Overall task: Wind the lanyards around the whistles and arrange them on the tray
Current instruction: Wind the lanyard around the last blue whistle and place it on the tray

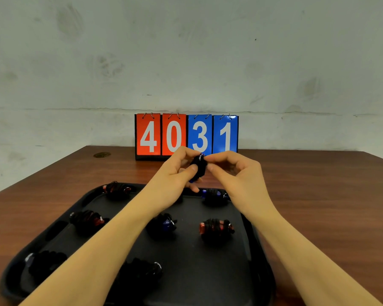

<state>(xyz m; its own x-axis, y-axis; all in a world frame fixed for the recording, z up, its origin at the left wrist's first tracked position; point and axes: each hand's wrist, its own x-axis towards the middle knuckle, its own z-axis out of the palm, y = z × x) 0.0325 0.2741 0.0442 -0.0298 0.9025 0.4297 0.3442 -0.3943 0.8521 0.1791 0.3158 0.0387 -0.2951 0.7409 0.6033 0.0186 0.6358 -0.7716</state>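
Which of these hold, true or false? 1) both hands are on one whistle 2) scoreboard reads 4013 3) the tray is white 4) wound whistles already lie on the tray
1) Both hands hold one whistle: true. The left hand and right hand pinch the held whistle above the tray's far edge.
2) Scoreboard reads 4013: false. The scoreboard shows 4031.
3) The tray is white: false. The tray is black.
4) Wound whistles lie on the tray: true, for example a red wound whistle and a blue wound whistle.
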